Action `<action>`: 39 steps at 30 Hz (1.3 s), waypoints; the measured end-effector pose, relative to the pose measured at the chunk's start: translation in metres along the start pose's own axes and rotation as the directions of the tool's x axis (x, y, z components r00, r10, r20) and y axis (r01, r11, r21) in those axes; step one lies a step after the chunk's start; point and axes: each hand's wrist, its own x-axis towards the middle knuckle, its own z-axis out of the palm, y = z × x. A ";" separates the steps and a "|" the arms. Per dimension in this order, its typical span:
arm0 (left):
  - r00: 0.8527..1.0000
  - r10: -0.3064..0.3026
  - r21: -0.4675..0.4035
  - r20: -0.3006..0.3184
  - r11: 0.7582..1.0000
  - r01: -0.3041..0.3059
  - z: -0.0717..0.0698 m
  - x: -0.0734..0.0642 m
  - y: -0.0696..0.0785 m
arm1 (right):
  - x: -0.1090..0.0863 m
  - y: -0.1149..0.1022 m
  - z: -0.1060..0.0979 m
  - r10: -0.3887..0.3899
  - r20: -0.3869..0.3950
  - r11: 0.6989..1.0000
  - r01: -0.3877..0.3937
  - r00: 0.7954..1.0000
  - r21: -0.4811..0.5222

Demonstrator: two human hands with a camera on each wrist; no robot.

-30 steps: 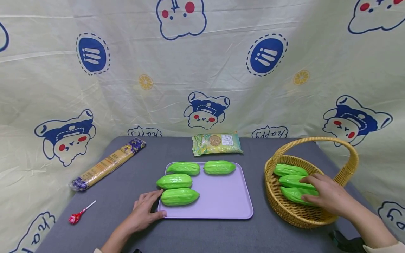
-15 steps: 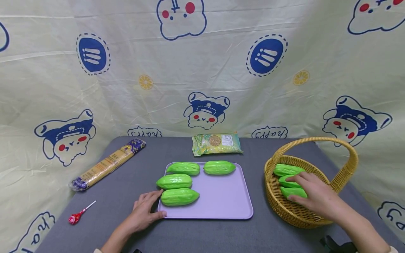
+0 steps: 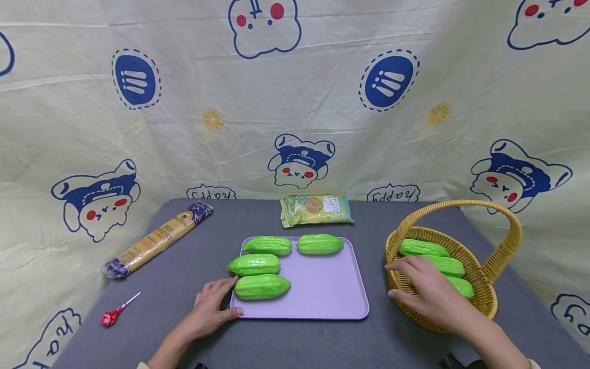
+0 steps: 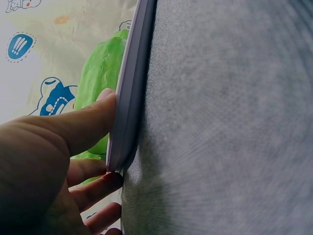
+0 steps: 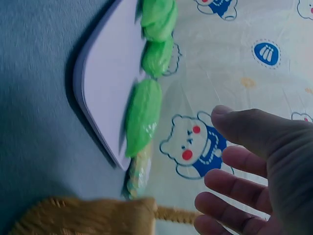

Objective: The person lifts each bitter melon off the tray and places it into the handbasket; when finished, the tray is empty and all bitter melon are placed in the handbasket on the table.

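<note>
Right hand (image 3: 426, 288) shifted left over rim of basket (image 3: 488, 298), fingers (image 5: 237, 188) spread; left hand (image 3: 209, 309) grips tray (image 3: 327, 287).

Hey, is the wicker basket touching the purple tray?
Apart. The head view plainly shows a strip of grey tabletop between the basket and the tray's right edge.

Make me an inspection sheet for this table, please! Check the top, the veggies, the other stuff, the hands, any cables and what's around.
Surface: plain grey tabletop.
Job's things: four green vegetables on the lilac tray, three more vegetables in the wicker basket.
Clutter: red lollipop and long yellow packet on the left, green packet behind the tray.
Grippers: left hand touches the tray's near left corner; right hand is over the basket's left side, fingers holding nothing.
Cables: nothing seen.
Surroundings: pale curtain with blue cartoon prints.
</note>
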 end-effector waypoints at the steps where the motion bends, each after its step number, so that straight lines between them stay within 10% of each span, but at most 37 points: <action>1: 1.000 0.000 -0.001 0.000 1.000 0.000 0.000 0.000 0.000 | 0.001 -0.002 0.003 -0.004 -0.003 1.000 0.004 1.000 0.004; 39: 1.000 0.005 0.003 0.007 1.000 -0.005 0.000 0.000 -0.001 | 0.046 -0.084 0.097 -0.200 0.031 0.949 0.185 0.979 0.254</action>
